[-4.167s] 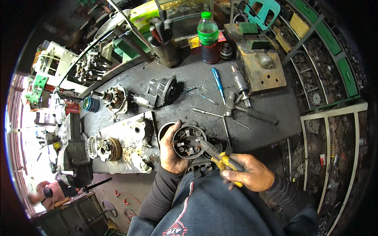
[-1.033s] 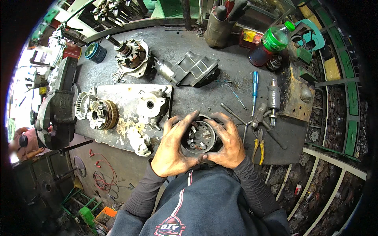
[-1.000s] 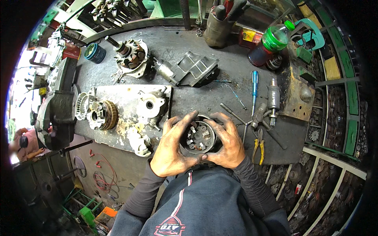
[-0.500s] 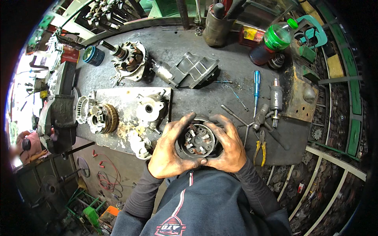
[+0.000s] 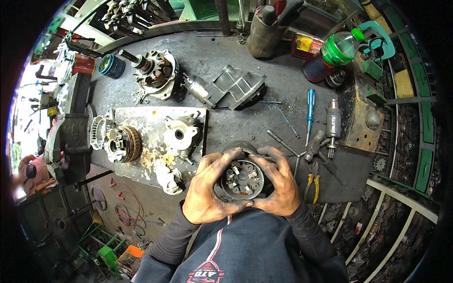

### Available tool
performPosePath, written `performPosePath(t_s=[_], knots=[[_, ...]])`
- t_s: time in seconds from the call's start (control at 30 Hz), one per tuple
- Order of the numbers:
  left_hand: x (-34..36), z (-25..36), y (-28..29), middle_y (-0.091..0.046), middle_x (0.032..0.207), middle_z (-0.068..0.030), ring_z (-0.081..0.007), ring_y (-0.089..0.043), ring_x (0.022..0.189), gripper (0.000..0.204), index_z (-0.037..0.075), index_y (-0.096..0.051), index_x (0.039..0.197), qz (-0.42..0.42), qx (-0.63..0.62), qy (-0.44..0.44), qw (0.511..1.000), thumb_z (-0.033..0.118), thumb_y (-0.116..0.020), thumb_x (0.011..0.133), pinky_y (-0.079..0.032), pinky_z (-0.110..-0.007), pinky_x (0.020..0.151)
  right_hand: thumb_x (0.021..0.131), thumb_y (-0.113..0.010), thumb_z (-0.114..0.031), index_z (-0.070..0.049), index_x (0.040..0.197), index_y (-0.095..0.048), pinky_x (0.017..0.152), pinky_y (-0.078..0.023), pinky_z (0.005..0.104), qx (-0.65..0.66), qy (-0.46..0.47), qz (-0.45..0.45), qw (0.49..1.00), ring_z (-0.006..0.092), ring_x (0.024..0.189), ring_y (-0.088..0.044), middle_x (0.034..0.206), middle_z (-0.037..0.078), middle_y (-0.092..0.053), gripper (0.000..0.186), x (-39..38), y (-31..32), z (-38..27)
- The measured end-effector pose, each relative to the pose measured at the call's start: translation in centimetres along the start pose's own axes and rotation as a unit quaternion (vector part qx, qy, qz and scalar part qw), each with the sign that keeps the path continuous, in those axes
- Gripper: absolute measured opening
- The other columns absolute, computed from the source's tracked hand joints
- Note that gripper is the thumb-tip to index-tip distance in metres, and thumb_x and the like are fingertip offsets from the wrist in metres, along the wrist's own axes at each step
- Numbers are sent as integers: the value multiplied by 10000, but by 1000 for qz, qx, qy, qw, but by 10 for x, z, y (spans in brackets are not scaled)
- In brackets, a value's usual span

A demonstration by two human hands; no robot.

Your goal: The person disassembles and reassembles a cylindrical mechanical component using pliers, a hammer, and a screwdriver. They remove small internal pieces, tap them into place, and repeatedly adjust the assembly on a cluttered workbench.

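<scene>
My left hand [image 5: 207,188] and my right hand [image 5: 278,186] are wrapped round a dark, round metal housing [image 5: 243,178] at the front edge of the bench [image 5: 236,122]. Inside the housing are several small metal blocks and bits of wire round a centre boss. My thumbs meet at its near side, and my fingers curl over its far rim. Pliers [image 5: 311,181] with yellow handles lie right of my right hand, near a hammer [image 5: 315,148], metal rods, a blue screwdriver [image 5: 310,113] and a grey cylindrical part [image 5: 333,120].
A white-stained plate [image 5: 151,118] holds a ringed part [image 5: 120,144] and castings. Behind stand a finned rotor [image 5: 155,70], blue can [image 5: 111,66], black cover [image 5: 236,85], tool holder [image 5: 262,37] and green-labelled bottle [image 5: 332,52]. A person in pink [image 5: 37,172] is at far left.
The pliers left my right hand and now lie on the bench; that hand moved onto the housing. Over the last second both hands and the housing have shifted slightly down and right in view.
</scene>
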State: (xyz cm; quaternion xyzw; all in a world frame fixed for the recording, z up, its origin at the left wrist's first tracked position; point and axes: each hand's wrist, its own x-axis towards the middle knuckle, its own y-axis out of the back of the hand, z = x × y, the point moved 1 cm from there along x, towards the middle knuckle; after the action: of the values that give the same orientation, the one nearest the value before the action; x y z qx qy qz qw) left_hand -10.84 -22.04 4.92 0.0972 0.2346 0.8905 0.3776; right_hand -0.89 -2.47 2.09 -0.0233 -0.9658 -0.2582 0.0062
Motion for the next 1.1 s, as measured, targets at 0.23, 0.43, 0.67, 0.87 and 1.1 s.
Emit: performPosePath(t_s=[0.23,0.43,0.67,0.87,1.1], knots=[[2,3,-4,-610,1361,-196,-351,-578,1272,1080,2,-540,1435,9,16,-11,1000,287,-1006,503,-492,-439,1077,570,-969,-259,-134,1488,-501,1122,-431,497,10,-5,0,1000,412,1371,-446,1453,201,-425,1038,-3,2,4],[2,4,-5,-614,1348,-198,-353,-578,1265,1057,0,-553,1421,15,18,-18,1000,277,-1003,506,-490,-436,1071,564,-971,-234,-154,1494,-503,1121,-437,482,19,-10,3,1000,402,1370,-452,1450,193,-430,1044,-4,1,6],[2,5,-7,-610,1343,-187,-344,-577,1265,1047,16,-559,1421,17,12,-5,1000,261,-1003,506,-491,-435,1071,570,-965,-196,-162,1504,-497,1121,-438,479,16,-2,6,1000,404,1370,-456,1451,194,-431,1045,-3,0,5],[-2,4,-9,-639,1324,-202,-333,-593,1244,1044,10,-564,1405,39,20,3,999,264,-1010,496,-496,-438,1064,637,-939,-196,-154,1511,-492,1058,-496,465,28,-58,12,998,375,1354,-484,1488,185,-422,983,-17,12,8],[1,13,-14,-678,1288,-162,-330,-613,1177,894,25,-649,1297,65,-59,-33,996,240,-1001,503,-493,-438,1042,989,-676,-137,56,1127,-711,945,-520,340,271,-188,10,944,223,1067,-676,1122,143,-712,239,-45,25,21]])
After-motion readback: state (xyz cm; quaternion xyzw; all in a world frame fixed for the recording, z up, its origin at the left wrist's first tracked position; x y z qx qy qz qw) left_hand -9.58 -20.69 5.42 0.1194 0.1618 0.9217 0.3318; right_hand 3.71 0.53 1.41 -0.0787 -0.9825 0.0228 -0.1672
